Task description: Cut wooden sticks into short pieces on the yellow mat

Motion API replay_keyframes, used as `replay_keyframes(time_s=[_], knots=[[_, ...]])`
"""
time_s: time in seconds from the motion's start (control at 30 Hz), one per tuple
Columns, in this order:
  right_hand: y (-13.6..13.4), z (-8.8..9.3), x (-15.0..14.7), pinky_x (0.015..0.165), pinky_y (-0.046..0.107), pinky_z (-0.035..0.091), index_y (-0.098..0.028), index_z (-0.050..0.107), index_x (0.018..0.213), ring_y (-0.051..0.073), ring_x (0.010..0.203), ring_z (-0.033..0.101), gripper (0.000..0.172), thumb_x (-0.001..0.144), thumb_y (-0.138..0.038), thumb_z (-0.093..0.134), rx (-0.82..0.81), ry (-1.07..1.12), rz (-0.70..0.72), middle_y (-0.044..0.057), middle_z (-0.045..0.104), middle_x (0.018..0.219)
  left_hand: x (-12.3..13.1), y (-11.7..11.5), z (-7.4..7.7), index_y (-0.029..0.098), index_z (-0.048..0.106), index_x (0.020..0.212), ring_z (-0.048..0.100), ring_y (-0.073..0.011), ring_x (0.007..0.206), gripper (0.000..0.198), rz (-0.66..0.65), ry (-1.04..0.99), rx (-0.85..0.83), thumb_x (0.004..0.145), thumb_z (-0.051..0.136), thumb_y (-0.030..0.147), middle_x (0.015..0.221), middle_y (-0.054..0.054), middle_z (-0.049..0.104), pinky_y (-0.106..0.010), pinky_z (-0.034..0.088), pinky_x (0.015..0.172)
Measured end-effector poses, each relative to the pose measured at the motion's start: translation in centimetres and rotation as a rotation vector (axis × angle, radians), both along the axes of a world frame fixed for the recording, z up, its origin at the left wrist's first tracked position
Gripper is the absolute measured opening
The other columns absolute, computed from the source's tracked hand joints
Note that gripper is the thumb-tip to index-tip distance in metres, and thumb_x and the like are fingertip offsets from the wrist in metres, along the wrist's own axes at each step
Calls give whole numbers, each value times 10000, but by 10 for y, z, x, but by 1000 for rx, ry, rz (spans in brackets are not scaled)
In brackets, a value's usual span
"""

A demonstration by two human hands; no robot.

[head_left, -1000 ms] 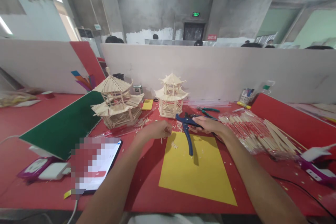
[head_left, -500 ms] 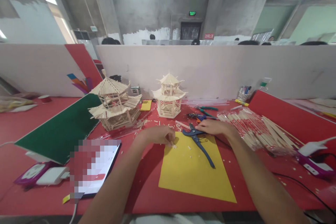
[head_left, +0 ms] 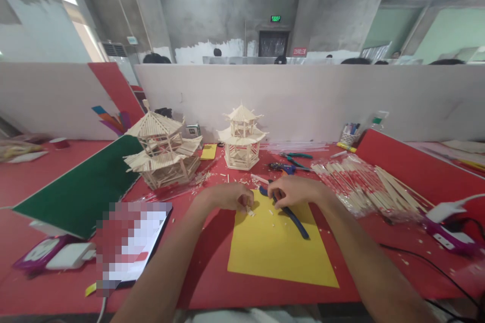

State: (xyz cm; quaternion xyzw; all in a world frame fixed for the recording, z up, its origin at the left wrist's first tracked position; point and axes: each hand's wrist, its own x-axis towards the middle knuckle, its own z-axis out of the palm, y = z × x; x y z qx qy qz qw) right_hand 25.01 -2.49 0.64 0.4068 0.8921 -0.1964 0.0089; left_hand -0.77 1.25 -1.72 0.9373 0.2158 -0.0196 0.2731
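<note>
one yellow sheet (head_left: 280,257) is laid flat on the red surface (head_left: 204,277), and over its far left corner the left hand (head_left: 230,197) is held with thumb and fingers bent towards each other; whether a piece is pinched between them cannot be told. just below those fingertips, on the same corner of the sheet, a few small wooden pieces (head_left: 252,213) are gathered. over the sheet's far right part the right hand (head_left: 295,191) is held, thumb and fingers curved and spread apart, above a blue cutter (head_left: 299,224) that is partly hidden by it; whether the cutter is touched cannot be made out. beyond the sheet a small stick pagoda (head_left: 242,137) and a glue gun (head_left: 282,167) are placed, with wood scraps strewn nearer the sheet's far edge. to the sheet's far left a larger stick pagoda (head_left: 151,162) is stood, and to its right bundled sticks (head_left: 352,186) are laid in clear wrapping.
</note>
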Motion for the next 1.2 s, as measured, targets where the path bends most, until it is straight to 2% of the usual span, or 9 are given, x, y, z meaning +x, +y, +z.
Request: replay_keyframes(time_s=[0.1,0.23,0.5,0.77,0.93,1.07,1.2], knots=[[-5,-6,-11,557,213,340,-227,689,1005,141,691,619,323,706,-324,763,-6,-36,35,-5,717,827,3,0,0,165,723,973,590,-140,761,262,-74,-66,56,724,730,84,882,-45,667,-209,416,649],[-7,-10,-19,562,215,328,-234,701,898,143,707,619,207,697,-250,745,32,-87,24,-10,721,821,5,1,-4,157,732,980,591,-127,732,282,-133,-98,11,720,721,48,878,-50,675,-201,423,645],[-9,-10,-23,551,229,338,-228,697,817,142,668,620,86,732,-224,690,43,-81,50,-6,725,771,6,3,-14,140,721,899,586,-114,687,119,-95,-96,-65,785,693,120,795,-32,685,-195,398,605],[-11,-9,-23,569,223,349,-214,709,872,151,697,627,153,758,-315,696,61,-52,67,20,732,825,9,-1,-9,145,705,885,563,-119,657,158,-87,-97,-45,751,755,212,773,-25,655,-208,374,571],[-13,-8,-26,581,216,359,-216,719,895,141,705,634,170,775,-331,686,15,-43,123,9,738,850,12,-6,-5,151,721,908,602,-139,728,169,-144,-154,-50,754,766,203,868,-58,664,-216,430,628],[-12,-6,-23,571,211,364,-203,720,877,140,690,628,154,774,-312,683,17,-49,88,19,733,831,12,-8,-6,160,733,930,621,-155,777,222,-153,-175,-58,734,799,241,927,-76,662,-225,457,667],[-10,-8,-22,565,211,370,-206,721,885,142,683,625,158,758,-294,688,-8,-60,84,19,730,826,13,-8,-8,150,730,896,623,-145,764,136,-174,-178,-110,771,757,196,903,-74,662,-215,463,656]])
